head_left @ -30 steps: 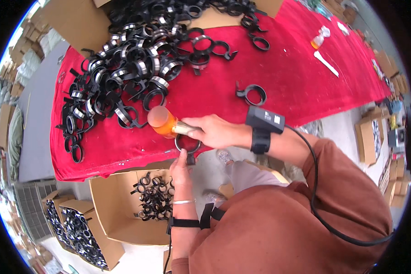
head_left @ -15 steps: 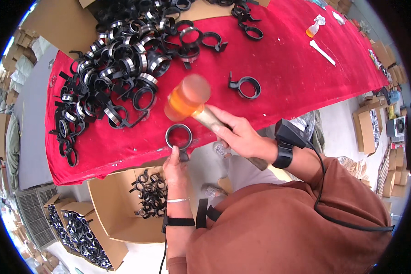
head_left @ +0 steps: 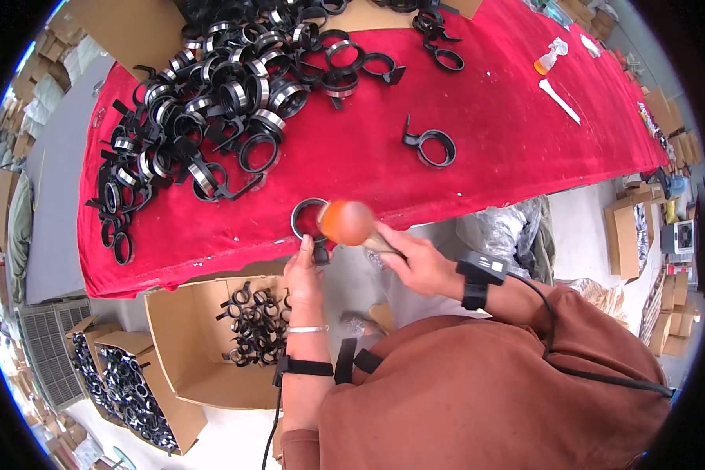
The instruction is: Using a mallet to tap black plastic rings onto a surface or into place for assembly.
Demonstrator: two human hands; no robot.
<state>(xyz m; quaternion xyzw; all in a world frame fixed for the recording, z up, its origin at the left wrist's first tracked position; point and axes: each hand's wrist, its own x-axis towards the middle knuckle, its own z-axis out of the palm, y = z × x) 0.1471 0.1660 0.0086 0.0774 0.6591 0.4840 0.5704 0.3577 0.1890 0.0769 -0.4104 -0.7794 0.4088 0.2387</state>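
Left hand (head_left: pixel 304 274) pinches a black ring (head_left: pixel 295 220) at the table's (head_left: pixel 352 149) near edge; right hand (head_left: pixel 419 265) grips a mallet (head_left: pixel 348 222). Near-left carton (head_left: pixel 192 333) holds black clamps (head_left: pixel 254 329). The mallet has swung nearer, beside the ring.

red cloth-covered table (head_left: pixel 360 153), heaped black rings (head_left: pixel 256 92), white strip (head_left: pixel 560 102)
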